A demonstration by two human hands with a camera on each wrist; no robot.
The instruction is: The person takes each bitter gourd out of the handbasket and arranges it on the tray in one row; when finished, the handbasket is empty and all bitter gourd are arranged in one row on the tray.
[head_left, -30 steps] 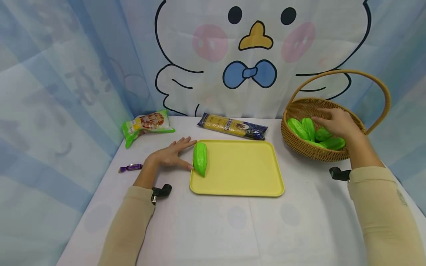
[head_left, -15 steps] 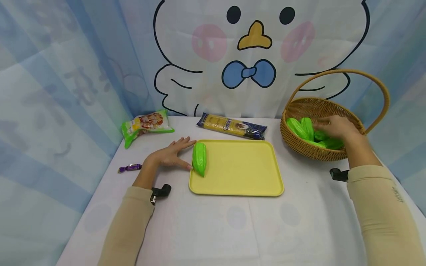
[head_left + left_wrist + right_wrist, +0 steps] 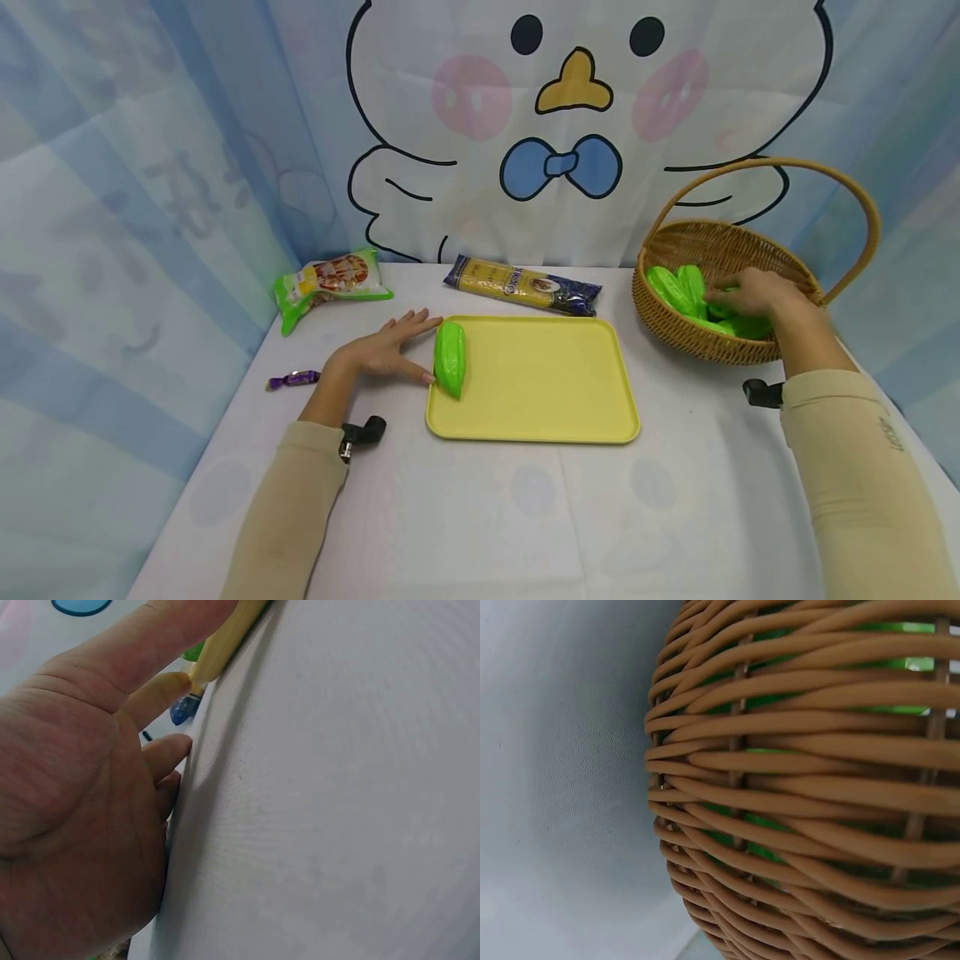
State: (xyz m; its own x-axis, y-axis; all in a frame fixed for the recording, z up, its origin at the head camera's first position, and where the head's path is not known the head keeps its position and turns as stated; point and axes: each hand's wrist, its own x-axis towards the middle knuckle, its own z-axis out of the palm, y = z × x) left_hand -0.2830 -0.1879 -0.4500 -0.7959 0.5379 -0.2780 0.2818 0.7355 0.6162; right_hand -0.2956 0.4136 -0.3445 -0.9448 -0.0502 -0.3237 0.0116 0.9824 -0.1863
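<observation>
A yellow tray (image 3: 543, 379) lies at the table's middle, with one green ridged starfruit-like piece (image 3: 450, 360) along its left side. My left hand (image 3: 386, 348) rests beside that side, fingers spread and straight, thumb tip and fingertips at the tray's rim. At the right, a brown wicker basket (image 3: 678, 333) with a tall handle holds several more such green pieces (image 3: 670, 287). My right hand (image 3: 765, 296) reaches inside, fingers bent down onto the pieces; I cannot tell whether it grips one. In the right wrist view only the basket's woven wall (image 3: 802, 765) shows, hiding the hand.
Behind the tray lies a yellow and blue packet (image 3: 523, 285). A green snack bag (image 3: 333, 283) sits at the back left, and a small purple wrapped candy (image 3: 292, 379) lies left of my left wrist. A printed curtain (image 3: 465, 183) borders the table's back.
My right hand has lowered from above the green pieces in the basket, and its fingers have bent in among them. The left hand and the tray keep their places.
</observation>
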